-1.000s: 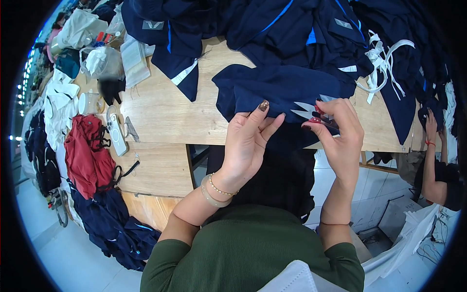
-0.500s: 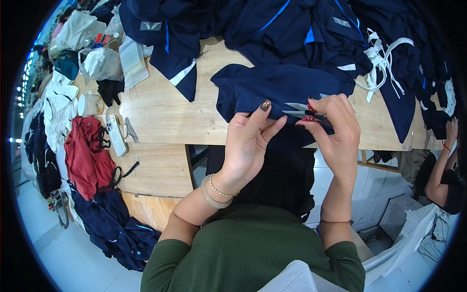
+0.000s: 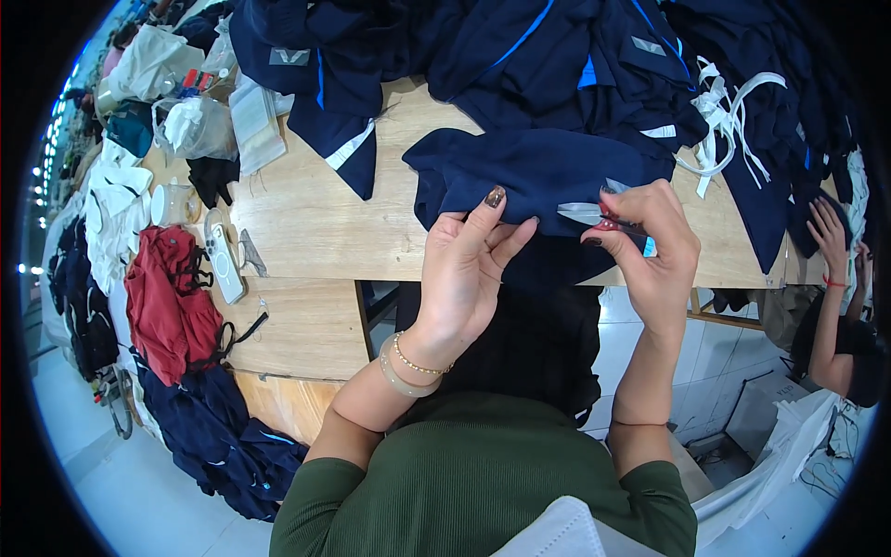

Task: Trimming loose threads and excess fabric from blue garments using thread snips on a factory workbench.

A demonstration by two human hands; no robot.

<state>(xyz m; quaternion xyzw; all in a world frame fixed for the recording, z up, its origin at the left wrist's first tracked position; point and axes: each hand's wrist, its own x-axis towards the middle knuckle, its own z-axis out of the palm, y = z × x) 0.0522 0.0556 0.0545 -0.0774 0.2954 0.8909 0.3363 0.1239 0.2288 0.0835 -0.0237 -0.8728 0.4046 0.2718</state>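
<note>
The left hand [image 3: 469,269] pinches the navy garment [image 3: 538,176] at the table [image 3: 306,223] edge — the right hand [image 3: 650,246] grips small snips [image 3: 594,215] at it; trimming looks underway, unfinished.

On your wooden table [image 3: 306,223]: white phone [image 3: 223,255] w/ small snips [image 3: 249,252] just beside it, clear plastic bags [image 3: 195,125] at far left. Red garment [image 3: 167,302] hangs off left edge, navy pile [image 3: 213,436] below it. White straps [image 3: 729,116] lie at far right. Co-worker's hand [image 3: 826,227] at right rim.
</note>
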